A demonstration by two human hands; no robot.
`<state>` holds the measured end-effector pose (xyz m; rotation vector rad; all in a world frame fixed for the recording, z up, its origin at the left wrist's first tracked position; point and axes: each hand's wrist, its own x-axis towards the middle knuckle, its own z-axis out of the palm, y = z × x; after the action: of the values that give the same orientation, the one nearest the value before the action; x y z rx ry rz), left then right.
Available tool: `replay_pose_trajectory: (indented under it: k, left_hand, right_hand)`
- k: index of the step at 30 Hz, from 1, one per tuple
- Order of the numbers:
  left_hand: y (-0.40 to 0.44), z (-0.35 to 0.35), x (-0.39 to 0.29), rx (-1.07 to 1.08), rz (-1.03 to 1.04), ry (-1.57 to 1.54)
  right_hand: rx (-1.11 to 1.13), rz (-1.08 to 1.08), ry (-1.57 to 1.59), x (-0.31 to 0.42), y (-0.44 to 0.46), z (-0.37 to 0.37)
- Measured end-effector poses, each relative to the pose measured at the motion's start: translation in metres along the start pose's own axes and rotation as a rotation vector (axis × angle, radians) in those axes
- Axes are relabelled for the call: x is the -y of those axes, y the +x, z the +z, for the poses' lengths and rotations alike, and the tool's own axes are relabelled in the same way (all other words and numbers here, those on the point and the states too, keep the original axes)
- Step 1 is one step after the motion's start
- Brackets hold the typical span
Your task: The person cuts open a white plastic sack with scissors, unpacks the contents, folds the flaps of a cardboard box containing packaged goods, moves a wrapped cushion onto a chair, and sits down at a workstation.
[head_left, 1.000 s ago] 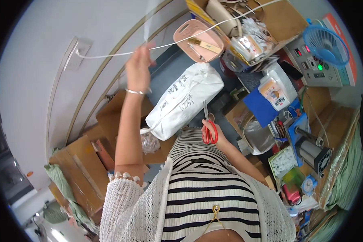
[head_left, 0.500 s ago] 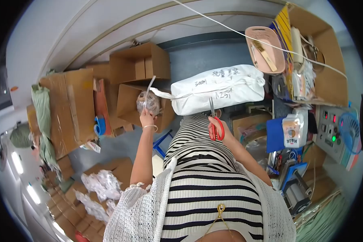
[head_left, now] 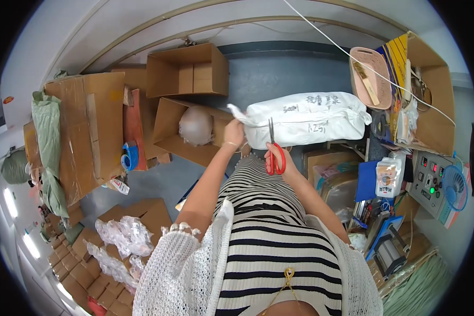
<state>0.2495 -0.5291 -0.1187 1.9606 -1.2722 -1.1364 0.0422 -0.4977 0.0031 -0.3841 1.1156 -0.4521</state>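
Note:
A full white woven sack with black handwriting lies on its side in front of me. My left hand is closed at the sack's left end, just below its twisted neck; the fingertips are partly hidden. Red-handled scissors are in my right hand, their blades pointing away from me over the sack's near side. Left of my left hand stands an open cardboard box with a rounded, clear-plastic-wrapped bundle inside.
Another open cardboard box stands behind. To the right are a pink basket with a brush, a large carton, a control panel and a small blue fan. Crumpled clear plastic lies at lower left.
My left hand has moved right, from above the box to the sack's neck end. The pale strip it held is no longer visible. The scissors stay in my right hand.

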Motion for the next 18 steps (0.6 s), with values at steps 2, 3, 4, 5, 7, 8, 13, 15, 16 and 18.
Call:
replay_pose_trajectory:
  k: [2,3,4,5,7,8,13,15,16,18]
  left_hand:
    - [0.003,-0.011,-0.036,0.152,-0.238,-0.348]
    - [0.001,-0.014,-0.051,0.164,-0.307,-0.509]
    - [0.000,-0.017,-0.061,0.176,-0.373,-0.673]
    - [0.002,-0.016,-0.054,0.167,-0.375,-0.680]
    - [0.003,-0.022,-0.051,0.230,-0.656,-0.836]
    - [-0.002,-0.022,-0.049,0.206,-0.733,-0.825]
    - [-0.010,-0.014,-0.041,0.407,-0.698,-0.649]
    - [-0.011,-0.005,-0.039,0.482,-0.640,-0.507]
    - [-0.014,-0.007,-0.045,0.498,-0.636,-0.504]
    - [-0.020,-0.011,-0.054,0.494,-0.504,-0.273]
  right_hand:
    - [-0.032,0.006,0.033,-0.009,0.005,0.009]
    - [-0.045,-0.001,0.037,-0.011,0.006,0.013]
    - [-0.060,-0.009,0.039,-0.014,0.006,0.019]
    - [-0.096,-0.058,0.071,-0.014,0.002,0.028]
    - [-0.106,-0.073,0.095,-0.023,0.002,0.034]
    - [-0.124,-0.092,0.130,-0.027,0.001,0.037]
    - [-0.200,-0.090,0.128,-0.050,-0.007,0.045]
    - [-0.255,-0.042,0.086,-0.054,-0.009,0.050]
    - [-0.268,-0.050,0.092,-0.057,-0.010,0.051]
    - [-0.295,-0.067,0.090,-0.061,-0.012,0.055]
